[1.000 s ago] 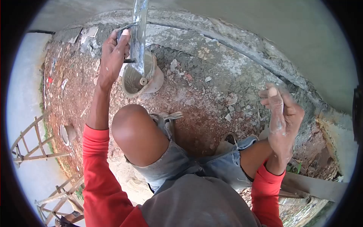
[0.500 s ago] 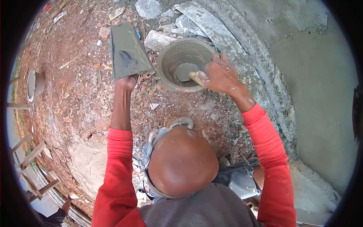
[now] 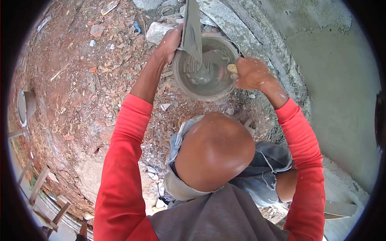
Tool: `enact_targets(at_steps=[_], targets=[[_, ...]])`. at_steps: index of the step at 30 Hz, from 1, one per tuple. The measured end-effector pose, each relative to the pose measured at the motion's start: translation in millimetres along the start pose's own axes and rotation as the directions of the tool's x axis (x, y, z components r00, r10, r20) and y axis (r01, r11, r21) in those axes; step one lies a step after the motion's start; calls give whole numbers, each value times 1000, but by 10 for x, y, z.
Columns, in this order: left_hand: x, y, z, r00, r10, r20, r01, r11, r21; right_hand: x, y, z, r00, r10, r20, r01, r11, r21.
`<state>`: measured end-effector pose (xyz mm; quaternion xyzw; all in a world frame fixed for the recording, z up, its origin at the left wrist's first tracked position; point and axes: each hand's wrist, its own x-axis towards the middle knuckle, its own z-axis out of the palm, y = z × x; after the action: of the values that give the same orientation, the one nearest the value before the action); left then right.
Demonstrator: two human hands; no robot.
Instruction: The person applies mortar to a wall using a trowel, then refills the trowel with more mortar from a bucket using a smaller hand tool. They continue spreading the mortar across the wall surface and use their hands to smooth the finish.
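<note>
My left hand [image 3: 171, 43] is closed on a mortar-smeared plasterer's hawk [image 3: 191, 34]. The hawk is tipped steeply, its lower corner over the bucket [image 3: 208, 99]. Wet grey mortar [image 3: 199, 76] lies in the bottom of that bucket and coats its inner wall. My right hand [image 3: 254, 74], at the bucket's right rim, grips a trowel by its yellowish handle [image 3: 232, 68]. The trowel's grey blade reaches into the bucket and is hard to tell from the mortar.
Wet grey cement [image 3: 343, 100] spreads on the right behind a rough concrete edge [image 3: 295, 92]. Broken concrete chunks [image 3: 157, 33] lie behind the bucket. A second bucket [image 3: 29, 106] lies far left, near wooden pieces [image 3: 39, 184]. Rubble and dry leaves litter the ground.
My left hand has moved right, bringing the hawk from beside the bucket to over it and tipping it from nearly flat to steep. My right hand has shifted slightly right.
</note>
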<state>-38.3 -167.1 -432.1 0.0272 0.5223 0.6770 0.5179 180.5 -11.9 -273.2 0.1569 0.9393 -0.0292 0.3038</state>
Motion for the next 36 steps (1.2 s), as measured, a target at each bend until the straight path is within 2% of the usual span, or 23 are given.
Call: enact_targets(at_steps=[1,4,5,7,9,10,11,13,16,19,22,25,28,31,32,35,36], targets=[[-112,34,85,999,33,-19,-33,999,18,-50,21,32,999,32,-24,-31,999,39],[-389,136,141,988,132,-81,-127,990,66,-126,208,406,981,-137,-139,154,981,115],[-462,178,70,982,165,-93,-158,984,86,-125,182,510,977,-154,-149,174,977,127],[-593,220,-53,963,224,-152,-212,973,91,-115,67,550,964,-206,-169,231,963,140],[-706,265,-168,930,276,-241,-267,961,71,-68,-228,449,968,-196,-158,221,963,156],[-792,299,-221,920,281,-274,-254,958,132,-43,-404,408,970,-190,-153,214,963,164],[-826,299,-323,900,320,-295,-260,939,226,16,-538,518,919,-229,-322,295,940,173],[-863,274,-526,860,396,-322,-255,880,401,160,-824,902,735,-262,-626,445,882,154],[-1061,412,-474,823,360,-440,-269,928,255,400,-1241,1106,676,-346,-651,524,847,94],[-1080,370,-814,788,480,-387,-337,861,381,651,-1175,1281,684,-437,-584,540,842,2],[-1047,330,-930,802,400,-444,-313,914,258,834,-864,1157,705,-410,-579,449,890,-83],[-946,298,-685,774,361,-519,-293,932,211,744,-759,995,568,-429,-702,672,735,94],[-870,311,-682,772,361,-523,-278,932,232,999,-600,1253,709,-528,-468,638,762,106],[-817,402,-820,770,394,-501,-279,915,290,1381,-653,1101,848,-421,-321,528,720,451],[-812,391,-849,772,395,-498,-274,914,301,1446,-783,1064,845,-357,-398,528,671,520],[-759,457,-911,771,417,-481,-277,900,336,1575,-1198,1083,750,-395,-531,637,647,419],[-752,468,-926,772,420,-478,-277,898,341,1566,-1257,1122,754,-450,-478,645,641,416]])
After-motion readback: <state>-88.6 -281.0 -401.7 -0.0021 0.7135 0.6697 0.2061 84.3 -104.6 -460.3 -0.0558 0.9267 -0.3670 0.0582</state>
